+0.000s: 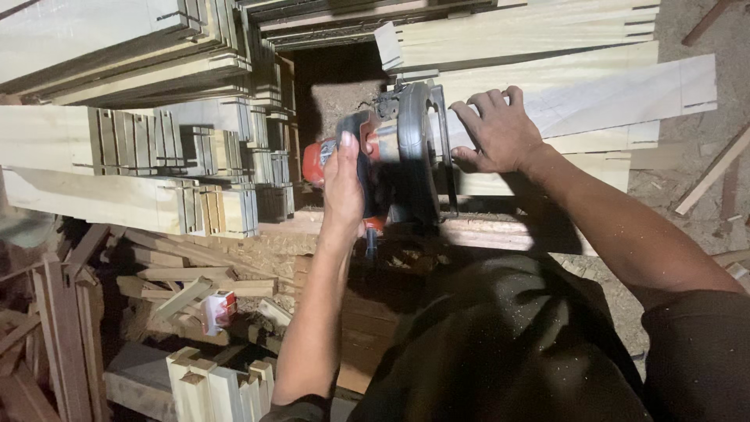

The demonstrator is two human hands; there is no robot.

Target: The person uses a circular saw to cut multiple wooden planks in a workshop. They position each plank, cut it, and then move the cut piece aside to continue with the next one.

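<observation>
Gripping the red circular saw point(383, 148) by its rear handle, my left hand point(344, 184) is closed tight around it. It looks heavy and rigid, best held at that handle. My right hand point(500, 133) lies flat, fingers spread, pressing the pale plank point(609, 98) just beside the blade guard.

1. We count one circular saw point(394, 148), red and black, with one round blade guard.
2. We count two hands: the left hand point(344, 184) and the right hand point(500, 131).
3. We count one small red and white box point(219, 309) among the offcuts.
4. We count one marked plank point(625, 98) under the right palm.
5. The stacked notched boards point(180, 156) are too many and too overlapped for us to number.
</observation>
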